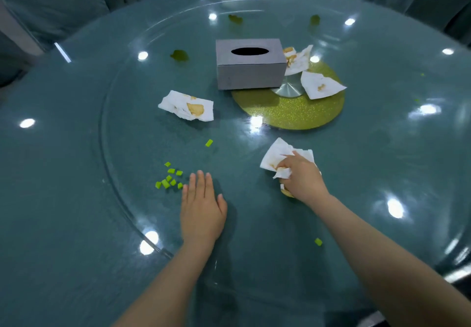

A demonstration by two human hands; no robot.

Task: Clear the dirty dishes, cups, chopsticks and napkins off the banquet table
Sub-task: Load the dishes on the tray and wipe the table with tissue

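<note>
Glass table [76,199]; left hand [202,208] flat; right hand [302,177] clutching stained napkin [276,154].

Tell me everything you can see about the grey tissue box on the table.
The tissue box is a plain grey rectangular box, matte, perhaps card or fabric-covered. A dark oval slot opens in its top; no tissue shows in it. It stands upright and level on the glass turntable, partly over the gold disc at the centre. A stained napkin lies close by its right end. Neither hand touches it.

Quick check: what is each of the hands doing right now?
Left hand: open, fingers straight, flat on the teal glass table, holding nothing.
Right hand: grips a crumpled, brown-stained white paper napkin.
</note>
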